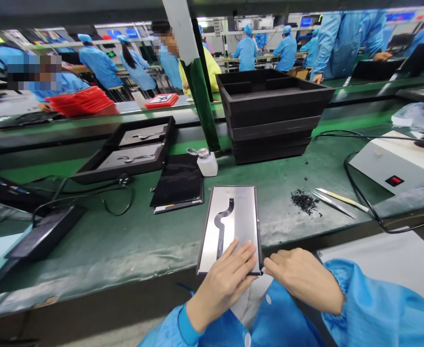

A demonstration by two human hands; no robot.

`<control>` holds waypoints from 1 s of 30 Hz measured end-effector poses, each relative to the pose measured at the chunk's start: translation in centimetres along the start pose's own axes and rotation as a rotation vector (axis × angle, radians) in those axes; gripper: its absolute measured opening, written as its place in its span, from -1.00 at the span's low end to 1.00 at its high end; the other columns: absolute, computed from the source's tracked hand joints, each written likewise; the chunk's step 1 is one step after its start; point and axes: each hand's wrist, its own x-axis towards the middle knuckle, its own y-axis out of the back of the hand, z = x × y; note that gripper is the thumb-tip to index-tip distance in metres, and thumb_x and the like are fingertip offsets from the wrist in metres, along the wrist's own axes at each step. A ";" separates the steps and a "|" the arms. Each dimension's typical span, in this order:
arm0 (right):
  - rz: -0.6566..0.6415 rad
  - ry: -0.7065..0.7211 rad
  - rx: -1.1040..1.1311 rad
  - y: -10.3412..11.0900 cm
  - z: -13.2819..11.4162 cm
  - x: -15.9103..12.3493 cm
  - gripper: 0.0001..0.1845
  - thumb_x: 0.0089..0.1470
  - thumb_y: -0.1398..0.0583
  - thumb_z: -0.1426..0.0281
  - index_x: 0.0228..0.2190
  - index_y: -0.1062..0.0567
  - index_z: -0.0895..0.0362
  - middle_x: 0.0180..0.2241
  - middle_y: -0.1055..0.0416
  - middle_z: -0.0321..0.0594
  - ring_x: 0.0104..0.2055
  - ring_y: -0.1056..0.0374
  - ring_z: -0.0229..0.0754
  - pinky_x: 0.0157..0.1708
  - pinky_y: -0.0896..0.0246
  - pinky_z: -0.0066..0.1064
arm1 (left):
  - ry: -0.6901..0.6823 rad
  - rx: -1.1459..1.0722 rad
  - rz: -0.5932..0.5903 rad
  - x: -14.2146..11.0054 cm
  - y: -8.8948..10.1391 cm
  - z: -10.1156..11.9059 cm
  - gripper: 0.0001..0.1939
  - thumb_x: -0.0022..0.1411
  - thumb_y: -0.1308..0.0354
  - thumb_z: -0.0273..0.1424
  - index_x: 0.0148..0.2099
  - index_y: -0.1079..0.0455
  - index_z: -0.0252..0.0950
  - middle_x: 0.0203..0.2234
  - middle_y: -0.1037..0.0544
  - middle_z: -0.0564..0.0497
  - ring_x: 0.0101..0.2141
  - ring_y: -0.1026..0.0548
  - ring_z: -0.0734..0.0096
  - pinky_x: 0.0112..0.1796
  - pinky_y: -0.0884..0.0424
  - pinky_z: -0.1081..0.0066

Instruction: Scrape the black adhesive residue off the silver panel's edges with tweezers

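A display panel [246, 212] with a silver metal back lies at the bench's front edge, its near end jutting slightly over. A dark curved flex cable [221, 226] runs along its left half. My left hand [229, 270] rests on the near part of the panel, fingers stretched flat across the metal. At the panel's near right corner, my right hand [294, 270] is closed in a pinch; what its fingertips grip is too small to make out. Right of the panel are a pile of black scraps [304, 201], metal tweezers [335, 205] and a yellowish stick-like tool [342, 199].
Black panels [179, 183] lie stacked beside a white pump bottle [207, 165]. Behind them, a black tray [125, 149] holds two silver panels. Stacked black trays [273, 115] stand behind; a white box [400, 159] with cables sits right. Co-workers in blue work beyond.
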 end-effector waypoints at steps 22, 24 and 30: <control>-0.117 0.098 0.005 1.0 1.1 1.3 -0.79 0.17 -0.13 0.64 -0.43 -0.40 0.13 -0.53 -0.49 -0.24 -0.53 -0.40 -0.15 -0.60 0.28 -0.27 | -0.068 0.023 0.014 0.5 0.4 -0.8 -0.72 0.45 0.00 -0.44 0.09 -0.36 -0.49 -0.03 -0.58 -0.27 0.09 -0.49 0.13 0.15 -0.35 0.00; -0.140 0.086 0.008 1.0 1.2 1.4 -0.80 0.17 -0.14 0.63 -0.42 -0.41 0.14 -0.51 -0.50 -0.23 -0.51 -0.41 -0.15 -0.59 0.28 -0.27 | -0.069 0.022 0.007 0.4 0.3 -0.9 -0.72 0.45 -0.01 -0.43 0.10 -0.36 -0.48 -0.03 -0.58 -0.25 0.08 -0.50 0.13 0.15 -0.35 0.00; -0.133 0.117 0.059 1.0 1.3 1.7 -0.85 0.27 -0.14 0.51 -0.37 -0.44 0.16 -0.48 -0.53 -0.21 -0.49 -0.42 -0.15 -0.59 0.23 -0.29 | -0.080 0.012 -0.015 0.1 0.1 -1.1 -0.70 0.43 -0.04 -0.45 0.13 -0.34 -0.49 -0.01 -0.57 -0.28 0.10 -0.48 0.11 0.17 -0.32 -0.02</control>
